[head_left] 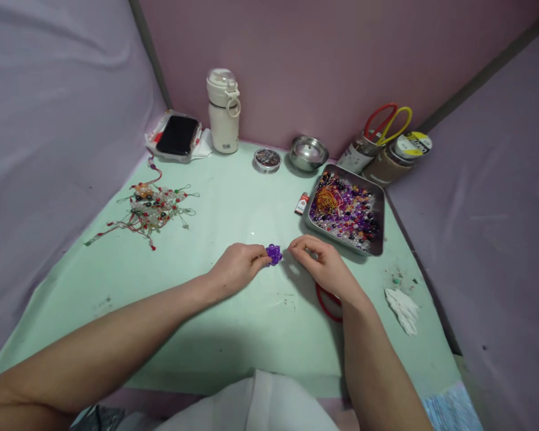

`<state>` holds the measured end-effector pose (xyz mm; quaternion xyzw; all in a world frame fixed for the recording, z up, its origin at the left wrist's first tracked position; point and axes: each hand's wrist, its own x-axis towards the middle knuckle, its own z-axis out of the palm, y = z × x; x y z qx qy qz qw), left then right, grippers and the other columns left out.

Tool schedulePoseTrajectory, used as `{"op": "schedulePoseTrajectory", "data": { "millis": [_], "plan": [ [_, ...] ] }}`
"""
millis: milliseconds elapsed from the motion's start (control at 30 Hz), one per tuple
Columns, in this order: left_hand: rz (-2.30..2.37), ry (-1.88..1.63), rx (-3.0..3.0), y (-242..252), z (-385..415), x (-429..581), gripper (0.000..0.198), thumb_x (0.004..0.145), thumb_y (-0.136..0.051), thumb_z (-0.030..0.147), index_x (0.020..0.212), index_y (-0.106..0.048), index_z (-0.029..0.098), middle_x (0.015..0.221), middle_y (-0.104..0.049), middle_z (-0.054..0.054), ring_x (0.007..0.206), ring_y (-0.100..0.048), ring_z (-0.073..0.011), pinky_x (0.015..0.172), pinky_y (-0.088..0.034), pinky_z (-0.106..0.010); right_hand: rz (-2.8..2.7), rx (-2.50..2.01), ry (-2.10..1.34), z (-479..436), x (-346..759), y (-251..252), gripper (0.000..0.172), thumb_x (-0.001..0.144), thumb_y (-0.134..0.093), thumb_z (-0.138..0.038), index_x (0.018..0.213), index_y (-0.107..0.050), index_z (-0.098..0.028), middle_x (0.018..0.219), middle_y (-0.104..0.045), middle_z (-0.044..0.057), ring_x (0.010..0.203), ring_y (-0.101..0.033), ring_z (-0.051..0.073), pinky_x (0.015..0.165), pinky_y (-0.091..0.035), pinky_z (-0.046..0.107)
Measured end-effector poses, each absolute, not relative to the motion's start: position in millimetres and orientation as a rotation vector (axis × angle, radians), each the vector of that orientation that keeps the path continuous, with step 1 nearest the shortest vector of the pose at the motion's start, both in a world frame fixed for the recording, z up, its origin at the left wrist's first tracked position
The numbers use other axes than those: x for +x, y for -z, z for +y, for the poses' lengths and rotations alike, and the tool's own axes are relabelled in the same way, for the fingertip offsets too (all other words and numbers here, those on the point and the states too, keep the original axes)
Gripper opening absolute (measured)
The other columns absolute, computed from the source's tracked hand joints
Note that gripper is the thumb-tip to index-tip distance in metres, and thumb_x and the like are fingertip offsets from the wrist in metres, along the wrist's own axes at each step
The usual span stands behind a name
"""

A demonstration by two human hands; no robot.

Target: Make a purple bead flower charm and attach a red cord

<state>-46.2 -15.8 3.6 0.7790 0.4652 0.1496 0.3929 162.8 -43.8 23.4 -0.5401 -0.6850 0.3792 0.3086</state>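
My left hand (pixel 240 265) pinches a small cluster of purple beads (pixel 273 255) between thumb and fingertips, above the middle of the table. Just to the right of the cluster is my right hand (pixel 318 261), its thumb and fingers pressed together. Whatever those fingertips hold, perhaps something very thin, is too small to make out. Partly hidden under my right wrist lie red-handled scissors (pixel 327 304). A metal tray (pixel 383 230) of mixed purple, black, red, orange and clear beads stands beyond my right hand, with a tangle of orange cord (pixel 329 200) on top.
Strung bead pieces (pixel 155 206) lie in a heap at the left. Along the back stand a phone (pixel 178 134), a cream bottle (pixel 224 114), a spool (pixel 267 160), a steel bowl (pixel 308 154) and jars (pixel 390 158). A crumpled tissue (pixel 403 310) lies at the right.
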Motion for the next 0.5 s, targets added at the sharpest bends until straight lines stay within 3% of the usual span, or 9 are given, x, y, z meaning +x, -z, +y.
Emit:
{"op": "schedulePoseTrajectory", "data": {
  "millis": [133, 233, 333, 500],
  "plan": [
    [1.174, -0.390, 1.980, -3, -16, -47, 0.028, 0.088, -0.049, 0.033, 0.078, -0.070, 0.017, 0.061, -0.059, 0.001, 0.057, -0.048, -0.0114, 0.059, -0.032, -0.023, -1.298, -1.298, -1.394, -44, 154, -19, 0.023, 0.086, -0.053, -0.036, 0.071, -0.056, -0.019, 0.096, -0.068, 0.005, 0.072, -0.055, 0.013, 0.067, -0.043, 0.028],
    [1.187, -0.392, 1.990, -3, -16, -47, 0.029, 0.088, -0.049, 0.033, 0.075, -0.069, 0.017, 0.058, -0.056, 0.002, 0.055, -0.045, -0.0108, 0.057, -0.031, -0.023, -0.989, -1.157, -1.598, -42, 145, -12, 0.026, 0.083, -0.059, -0.038, 0.067, -0.052, -0.019, 0.080, -0.067, 0.003, 0.066, -0.056, 0.012, 0.063, -0.044, 0.026],
    [1.188, -0.395, 1.994, -3, -16, -46, 0.029, 0.088, -0.049, 0.034, 0.077, -0.069, 0.017, 0.059, -0.057, 0.001, 0.056, -0.045, -0.0110, 0.058, -0.031, -0.023, -0.881, -1.140, -1.602, -40, 142, -8, 0.028, 0.080, -0.064, -0.043, 0.070, -0.058, -0.018, 0.073, -0.065, 0.002, 0.063, -0.055, 0.011, 0.065, -0.046, 0.026],
    [1.178, -0.418, 2.012, -1, -17, -46, 0.029, 0.089, -0.049, 0.034, 0.077, -0.069, 0.017, 0.060, -0.059, 0.001, 0.056, -0.047, -0.0112, 0.058, -0.032, -0.023, -0.912, -1.198, -1.472, -40, 140, -6, 0.023, 0.073, -0.073, -0.038, 0.081, -0.064, -0.018, 0.084, -0.069, 0.004, 0.070, -0.061, 0.012, 0.070, -0.049, 0.027]
  ]
}}
